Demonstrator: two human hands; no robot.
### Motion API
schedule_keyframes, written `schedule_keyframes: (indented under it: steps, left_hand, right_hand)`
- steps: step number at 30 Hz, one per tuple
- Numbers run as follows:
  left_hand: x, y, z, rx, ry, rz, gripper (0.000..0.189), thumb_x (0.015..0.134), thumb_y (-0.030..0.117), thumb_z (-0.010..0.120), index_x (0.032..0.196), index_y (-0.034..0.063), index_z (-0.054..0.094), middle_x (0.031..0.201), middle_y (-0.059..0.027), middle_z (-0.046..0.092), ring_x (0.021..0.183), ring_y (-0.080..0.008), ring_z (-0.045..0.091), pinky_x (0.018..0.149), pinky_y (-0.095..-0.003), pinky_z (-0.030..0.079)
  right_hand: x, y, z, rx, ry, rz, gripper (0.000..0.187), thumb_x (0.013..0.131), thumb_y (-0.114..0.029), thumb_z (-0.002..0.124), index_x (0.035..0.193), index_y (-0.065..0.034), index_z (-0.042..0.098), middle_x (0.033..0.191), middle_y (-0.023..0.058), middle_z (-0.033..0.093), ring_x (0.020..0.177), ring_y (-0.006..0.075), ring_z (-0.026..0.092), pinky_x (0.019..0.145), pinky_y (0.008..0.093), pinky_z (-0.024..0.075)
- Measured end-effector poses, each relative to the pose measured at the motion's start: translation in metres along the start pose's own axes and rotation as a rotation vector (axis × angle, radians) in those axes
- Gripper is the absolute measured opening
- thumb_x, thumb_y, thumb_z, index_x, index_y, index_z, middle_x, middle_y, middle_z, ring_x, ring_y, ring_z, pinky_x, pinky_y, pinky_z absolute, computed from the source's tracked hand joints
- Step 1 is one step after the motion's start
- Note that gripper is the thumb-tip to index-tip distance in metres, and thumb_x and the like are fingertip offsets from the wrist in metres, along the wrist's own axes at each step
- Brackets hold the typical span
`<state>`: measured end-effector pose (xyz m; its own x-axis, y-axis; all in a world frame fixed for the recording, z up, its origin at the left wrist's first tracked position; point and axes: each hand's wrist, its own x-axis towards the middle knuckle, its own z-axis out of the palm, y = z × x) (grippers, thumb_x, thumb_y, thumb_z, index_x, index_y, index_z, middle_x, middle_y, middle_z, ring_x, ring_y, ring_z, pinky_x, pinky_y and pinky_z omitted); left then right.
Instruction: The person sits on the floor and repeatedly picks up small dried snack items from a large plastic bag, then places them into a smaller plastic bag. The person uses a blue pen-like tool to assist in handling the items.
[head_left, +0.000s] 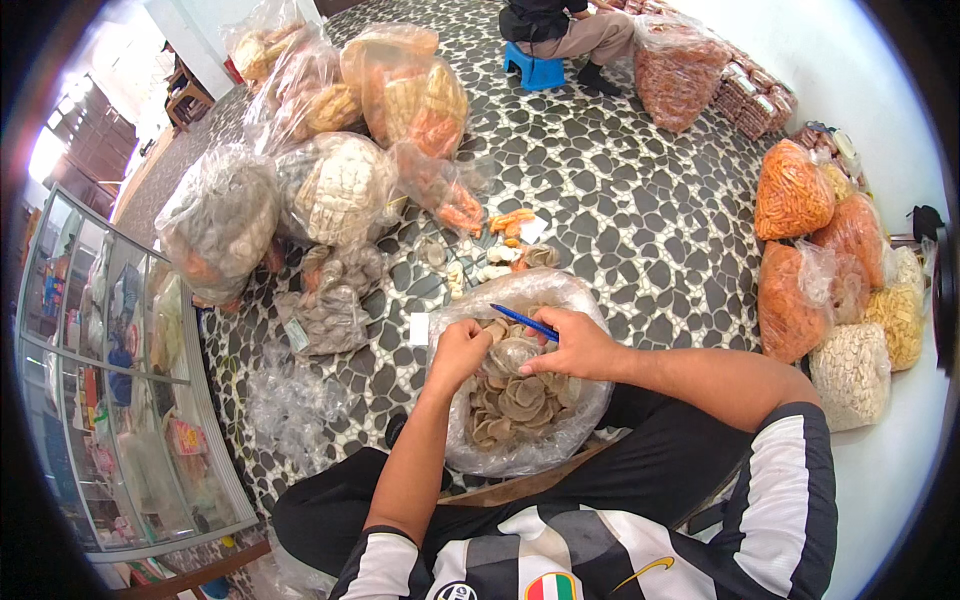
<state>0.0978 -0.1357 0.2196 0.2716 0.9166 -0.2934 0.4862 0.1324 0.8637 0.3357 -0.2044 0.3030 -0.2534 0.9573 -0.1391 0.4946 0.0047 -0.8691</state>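
A large clear plastic bag full of grey-brown round crackers stands open in front of me. Over its opening my left hand has its fingers closed at the edge of a small clear plastic bag, which seems to hold some crackers. On the other side my right hand grips this small bag and also has a blue pen-like tool between thumb and fingers, its dark tip pointing left. What lies beneath my fingers is partly hidden.
Filled plastic bags crowd the far left, above small cracker packs. Loose snacks and a white card lie beyond the big bag. A glass display case stands left; snack bags line the right wall. Another person sits on a blue stool.
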Motion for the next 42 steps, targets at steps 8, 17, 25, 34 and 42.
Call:
schedule_keyframes:
  steps: [8, 17, 25, 34, 42]
  left_hand:
    - [-0.005, 0.014, -0.005, -0.439, -0.153, -0.215, 0.034, 0.099, 0.031, 0.07, 0.096, -0.0034, 0.069, 0.079, -0.0092, 0.067, 0.062, -0.017, 0.066, 0.05, -0.0338, 0.058]
    - [-0.007, 0.013, -0.007, -0.426, -0.222, 0.038, 0.029, 0.098, 0.029, 0.077, 0.107, 0.0019, 0.071, 0.081, -0.0021, 0.067, 0.064, -0.0077, 0.06, 0.053, -0.0236, 0.047]
    - [-0.008, 0.013, -0.001, -0.556, -0.124, 0.051, 0.022, 0.094, 0.02, 0.08, 0.103, 0.0003, 0.074, 0.073, 0.0016, 0.065, 0.057, -0.0053, 0.054, 0.05, -0.0222, 0.039]
    - [-0.009, 0.01, -0.019, -0.635, -0.104, -0.013, 0.023, 0.095, 0.018, 0.077, 0.107, -0.0016, 0.074, 0.075, 0.0001, 0.065, 0.058, -0.0086, 0.057, 0.051, -0.025, 0.047]
    - [-0.003, -0.028, -0.074, -0.968, 0.074, -0.138, 0.023, 0.096, 0.012, 0.074, 0.116, -0.0004, 0.073, 0.085, -0.0017, 0.069, 0.06, -0.0105, 0.062, 0.053, -0.0271, 0.051]
  right_hand:
    - [-0.002, 0.003, 0.006, -0.059, 0.097, -0.1, 0.047, 0.083, -0.037, 0.088, 0.106, 0.0001, 0.068, 0.092, 0.0162, 0.069, 0.086, 0.0315, 0.068, 0.078, 0.0421, 0.0524]
    - [0.013, 0.029, 0.006, 0.142, 0.236, 0.228, 0.029, 0.093, -0.03, 0.078, 0.096, -0.0017, 0.071, 0.073, 0.0088, 0.067, 0.068, 0.0193, 0.064, 0.066, 0.0365, 0.0498]
    - [0.018, 0.03, 0.005, 0.163, 0.263, 0.215, 0.028, 0.095, -0.029, 0.077, 0.096, -0.0019, 0.07, 0.073, 0.0055, 0.066, 0.069, 0.0153, 0.062, 0.067, 0.0347, 0.0495]
    - [0.027, 0.016, -0.005, 0.195, 0.211, 0.191, 0.025, 0.099, -0.026, 0.072, 0.097, -0.0022, 0.068, 0.074, 0.002, 0.066, 0.066, 0.0102, 0.06, 0.061, 0.0306, 0.0473]
    - [0.04, 0.009, -0.008, 0.242, 0.206, 0.28, 0.023, 0.099, -0.024, 0.07, 0.097, -0.0008, 0.068, 0.073, 0.0035, 0.065, 0.067, 0.0111, 0.062, 0.063, 0.0308, 0.0485]
